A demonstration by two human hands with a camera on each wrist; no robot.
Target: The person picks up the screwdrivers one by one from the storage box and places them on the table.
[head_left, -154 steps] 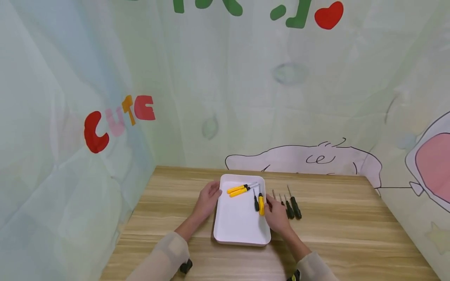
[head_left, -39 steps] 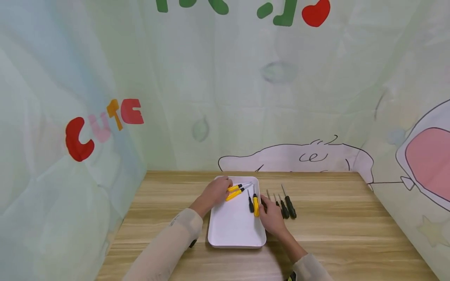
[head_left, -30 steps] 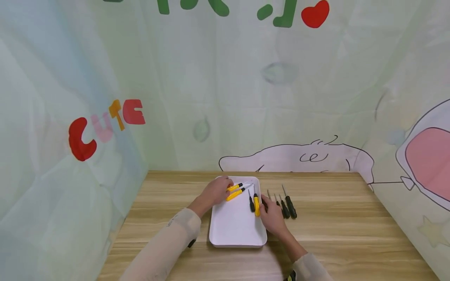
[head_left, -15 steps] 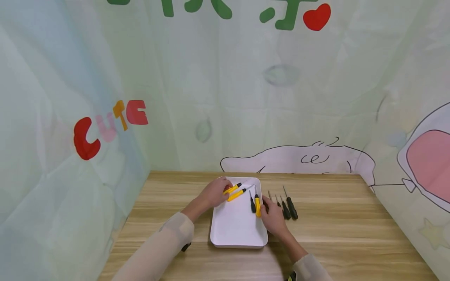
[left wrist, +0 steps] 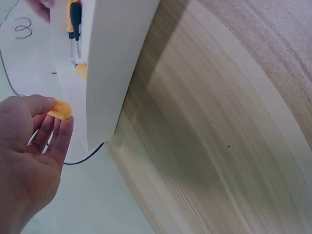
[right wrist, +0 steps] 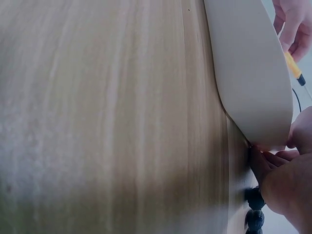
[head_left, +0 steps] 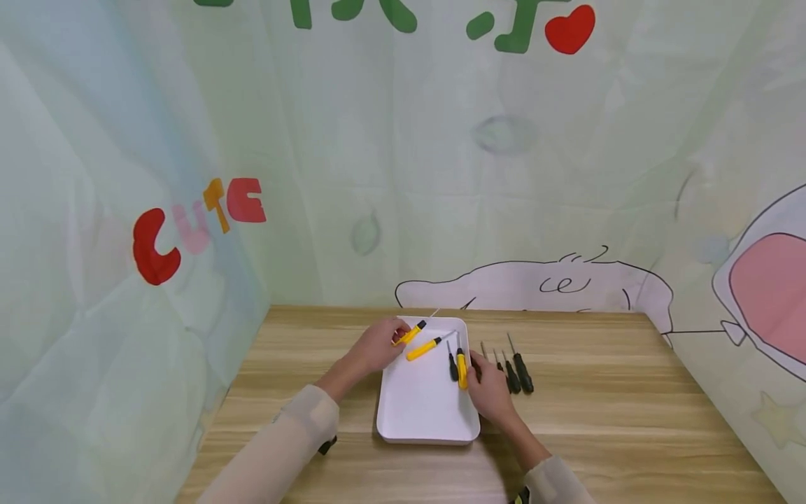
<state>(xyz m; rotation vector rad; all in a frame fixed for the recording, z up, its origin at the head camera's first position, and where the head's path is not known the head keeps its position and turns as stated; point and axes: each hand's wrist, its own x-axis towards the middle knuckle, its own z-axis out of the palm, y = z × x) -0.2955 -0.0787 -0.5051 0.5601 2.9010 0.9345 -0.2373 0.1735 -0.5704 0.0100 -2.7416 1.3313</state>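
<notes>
Pinched at its handle by my left hand (head_left: pixel 378 345), a yellow-handled screwdriver (head_left: pixel 412 333) is raised over the far left corner of the white tray (head_left: pixel 428 416), its shaft pointing up and away. In the left wrist view the thumb and fingertips close on the yellow handle end (left wrist: pixel 61 110). My right hand (head_left: pixel 491 390) holds the tray's right side, thumb at the rim and fingers against the outer wall in the right wrist view. Still lying in the tray are a second yellow screwdriver (head_left: pixel 423 349), a small black one (head_left: pixel 453 369) and a third yellow one (head_left: pixel 462 372).
Several black-handled screwdrivers (head_left: pixel 522 376) lie side by side on the wooden table (head_left: pixel 598 420), just right of the tray and partly behind the right hand. A printed fabric backdrop (head_left: pixel 340 175) rises behind the table and along both sides.
The left hand has gone from the tray's left side to the yellow screwdriver, lifted it off its place beside the other one and turned its shaft upward. The right hand stays at the tray's right side.
</notes>
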